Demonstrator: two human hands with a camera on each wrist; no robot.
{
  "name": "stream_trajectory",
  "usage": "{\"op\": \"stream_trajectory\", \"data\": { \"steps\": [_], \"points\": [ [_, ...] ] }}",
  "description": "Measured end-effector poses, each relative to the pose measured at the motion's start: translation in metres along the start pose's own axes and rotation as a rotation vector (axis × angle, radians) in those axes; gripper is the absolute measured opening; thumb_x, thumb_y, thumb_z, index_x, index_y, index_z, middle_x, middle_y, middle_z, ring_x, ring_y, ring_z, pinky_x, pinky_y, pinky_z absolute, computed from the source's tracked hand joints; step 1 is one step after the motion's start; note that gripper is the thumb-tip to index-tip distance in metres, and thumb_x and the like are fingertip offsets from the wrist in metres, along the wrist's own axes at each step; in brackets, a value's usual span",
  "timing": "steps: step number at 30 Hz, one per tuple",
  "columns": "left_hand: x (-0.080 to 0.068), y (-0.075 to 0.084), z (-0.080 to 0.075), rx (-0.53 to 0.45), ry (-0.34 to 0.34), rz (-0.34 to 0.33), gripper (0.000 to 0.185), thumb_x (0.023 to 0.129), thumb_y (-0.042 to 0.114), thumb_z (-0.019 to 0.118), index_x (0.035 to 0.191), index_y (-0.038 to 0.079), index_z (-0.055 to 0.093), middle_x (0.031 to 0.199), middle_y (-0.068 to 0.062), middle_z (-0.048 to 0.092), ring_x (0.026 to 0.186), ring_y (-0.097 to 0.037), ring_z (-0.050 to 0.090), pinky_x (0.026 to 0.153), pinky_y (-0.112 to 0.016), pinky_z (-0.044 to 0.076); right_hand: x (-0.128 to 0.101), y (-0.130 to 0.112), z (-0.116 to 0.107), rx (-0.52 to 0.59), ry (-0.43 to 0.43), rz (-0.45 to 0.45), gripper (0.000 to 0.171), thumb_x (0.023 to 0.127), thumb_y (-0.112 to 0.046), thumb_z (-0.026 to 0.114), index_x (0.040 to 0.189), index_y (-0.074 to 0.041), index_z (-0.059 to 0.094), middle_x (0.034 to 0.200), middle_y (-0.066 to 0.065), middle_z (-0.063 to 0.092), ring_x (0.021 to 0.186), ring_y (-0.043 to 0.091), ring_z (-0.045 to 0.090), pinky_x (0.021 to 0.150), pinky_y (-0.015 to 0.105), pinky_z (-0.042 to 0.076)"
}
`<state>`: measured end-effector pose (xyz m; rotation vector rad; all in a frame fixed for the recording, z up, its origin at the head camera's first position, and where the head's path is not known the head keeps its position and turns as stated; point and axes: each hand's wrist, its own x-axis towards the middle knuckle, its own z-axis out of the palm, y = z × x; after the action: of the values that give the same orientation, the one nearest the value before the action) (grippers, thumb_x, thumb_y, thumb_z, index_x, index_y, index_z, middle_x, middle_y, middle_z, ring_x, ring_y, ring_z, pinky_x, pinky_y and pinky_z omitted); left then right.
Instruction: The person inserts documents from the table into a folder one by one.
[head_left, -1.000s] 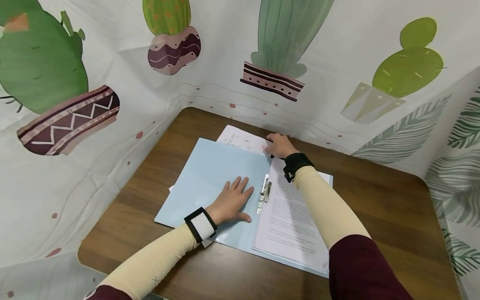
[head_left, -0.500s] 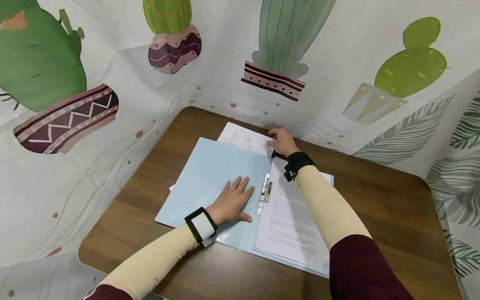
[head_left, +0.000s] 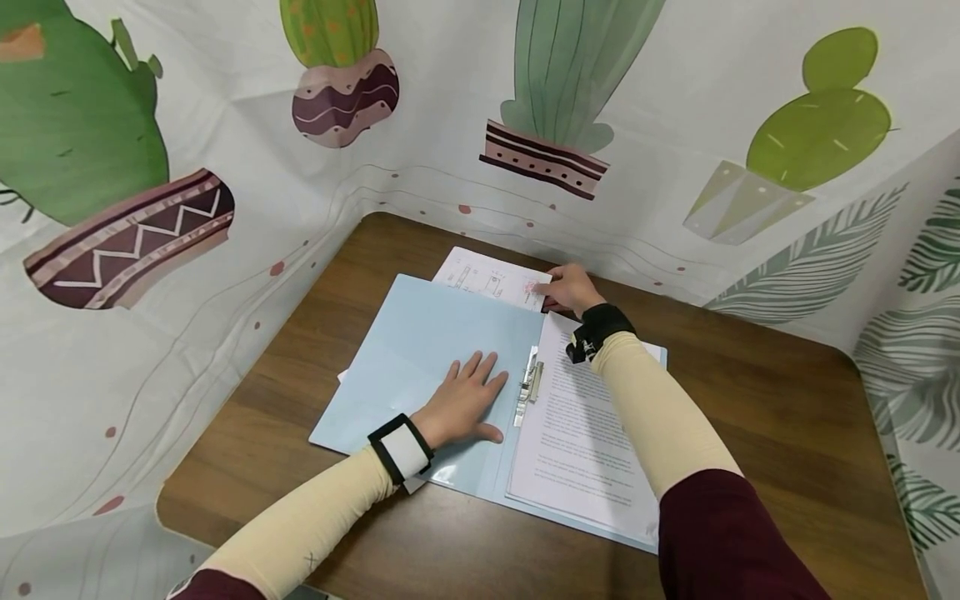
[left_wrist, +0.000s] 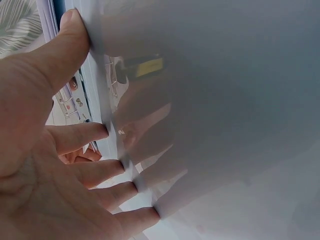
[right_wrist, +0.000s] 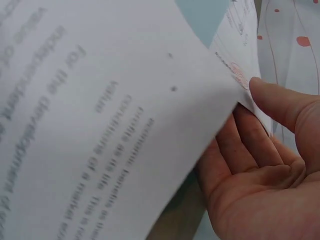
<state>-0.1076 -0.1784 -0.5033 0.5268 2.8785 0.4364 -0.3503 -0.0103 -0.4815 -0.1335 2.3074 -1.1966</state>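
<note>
A light blue folder (head_left: 420, 358) is laid open on the brown surface (head_left: 750, 400). Its left flap is pressed flat by the left hand (head_left: 461, 404), fingers straight and spread. A loose sheet (head_left: 491, 279) at the folder's far edge is pinched at its corner by the right hand (head_left: 572, 289), thumb above, fingers beneath. Printed pages (head_left: 581, 433) are kept in the right half, beside the metal clip (head_left: 531, 385).

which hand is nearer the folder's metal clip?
Left. The left hand lies flat on the open folder cover, fingertips just beside the clip. The right hand is farther up, pinching the corner of a loose sheet beyond the folder's top edge.
</note>
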Motion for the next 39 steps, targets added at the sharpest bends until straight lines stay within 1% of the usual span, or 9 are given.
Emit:
{"op": "stream_trajectory", "data": {
  "steps": [5, 11, 15, 18, 20, 24, 29, 35, 39],
  "points": [
    [0.001, 0.001, -0.001, 0.013, 0.003, 0.007, 0.101, 0.075, 0.057, 0.084, 0.153, 0.003, 0.047, 0.163, -0.026, 0.028, 0.151, -0.048, 0.023, 0.115, -0.067, 0.026, -0.002, 0.003, 0.001, -0.088, 0.034, 0.012, 0.028, 0.099, -0.023, 0.070, 0.119, -0.003, 0.070, 0.101, 0.013, 0.069, 0.081, 0.020, 0.066, 0.067, 0.028, 0.052],
    [0.001, 0.003, -0.002, 0.007, -0.006, -0.005, 0.100, 0.075, 0.055, 0.085, 0.152, 0.003, 0.048, 0.164, -0.026, 0.027, 0.152, -0.048, 0.022, 0.115, -0.067, 0.025, -0.008, 0.006, 0.002, -0.067, 0.061, -0.038, 0.019, 0.100, -0.021, 0.069, 0.109, -0.005, 0.070, 0.100, 0.014, 0.070, 0.082, 0.021, 0.065, 0.067, 0.029, 0.050],
    [0.000, 0.004, -0.002, 0.002, -0.013, -0.007, 0.101, 0.075, 0.055, 0.085, 0.153, 0.003, 0.047, 0.164, -0.026, 0.027, 0.152, -0.047, 0.021, 0.116, -0.067, 0.025, -0.011, 0.010, 0.003, -0.024, 0.067, -0.080, 0.018, 0.100, -0.019, 0.068, 0.096, -0.002, 0.064, 0.099, 0.019, 0.070, 0.082, 0.024, 0.067, 0.066, 0.030, 0.048],
    [0.000, 0.004, -0.002, 0.000, -0.014, -0.004, 0.101, 0.075, 0.056, 0.085, 0.153, 0.003, 0.047, 0.164, -0.026, 0.027, 0.152, -0.047, 0.022, 0.115, -0.067, 0.025, -0.012, 0.013, 0.003, 0.005, 0.070, -0.096, 0.016, 0.100, -0.017, 0.068, 0.098, -0.002, 0.065, 0.099, 0.021, 0.071, 0.082, 0.026, 0.070, 0.065, 0.030, 0.048],
    [-0.001, 0.004, -0.002, -0.003, -0.009, -0.003, 0.101, 0.075, 0.056, 0.085, 0.153, 0.003, 0.047, 0.164, -0.026, 0.027, 0.152, -0.047, 0.022, 0.115, -0.068, 0.025, -0.012, 0.013, 0.004, 0.011, 0.070, -0.104, 0.015, 0.101, -0.018, 0.068, 0.105, -0.004, 0.068, 0.100, 0.020, 0.072, 0.083, 0.027, 0.071, 0.064, 0.029, 0.048],
    [-0.001, 0.003, -0.001, -0.008, -0.008, -0.002, 0.102, 0.075, 0.056, 0.085, 0.153, 0.003, 0.047, 0.164, -0.026, 0.027, 0.152, -0.048, 0.021, 0.115, -0.067, 0.025, -0.013, 0.011, 0.003, 0.031, 0.079, -0.128, 0.017, 0.100, -0.017, 0.068, 0.110, -0.003, 0.068, 0.102, 0.020, 0.072, 0.084, 0.029, 0.072, 0.063, 0.029, 0.053],
    [-0.001, 0.003, 0.000, -0.023, -0.003, 0.001, 0.101, 0.075, 0.055, 0.086, 0.153, 0.003, 0.047, 0.164, -0.027, 0.026, 0.152, -0.047, 0.021, 0.115, -0.068, 0.024, -0.014, 0.004, 0.000, 0.104, 0.106, -0.218, 0.018, 0.101, -0.012, 0.067, 0.113, 0.001, 0.068, 0.107, 0.023, 0.071, 0.089, 0.036, 0.073, 0.072, 0.037, 0.061],
    [-0.001, 0.002, 0.001, -0.035, 0.000, -0.004, 0.102, 0.075, 0.056, 0.086, 0.153, 0.003, 0.047, 0.164, -0.027, 0.026, 0.152, -0.048, 0.020, 0.115, -0.068, 0.024, -0.013, -0.009, -0.009, 0.111, 0.159, -0.311, 0.019, 0.101, -0.010, 0.066, 0.117, 0.000, 0.069, 0.109, 0.022, 0.071, 0.090, 0.036, 0.073, 0.083, 0.050, 0.059],
    [-0.001, 0.002, 0.000, -0.038, 0.004, -0.007, 0.101, 0.075, 0.055, 0.086, 0.153, 0.003, 0.047, 0.164, -0.027, 0.026, 0.152, -0.048, 0.021, 0.115, -0.068, 0.024, -0.015, -0.017, -0.016, 0.118, 0.186, -0.382, 0.018, 0.101, -0.009, 0.066, 0.116, 0.000, 0.070, 0.107, 0.021, 0.072, 0.086, 0.035, 0.072, 0.083, 0.053, 0.058]
  ]
}}
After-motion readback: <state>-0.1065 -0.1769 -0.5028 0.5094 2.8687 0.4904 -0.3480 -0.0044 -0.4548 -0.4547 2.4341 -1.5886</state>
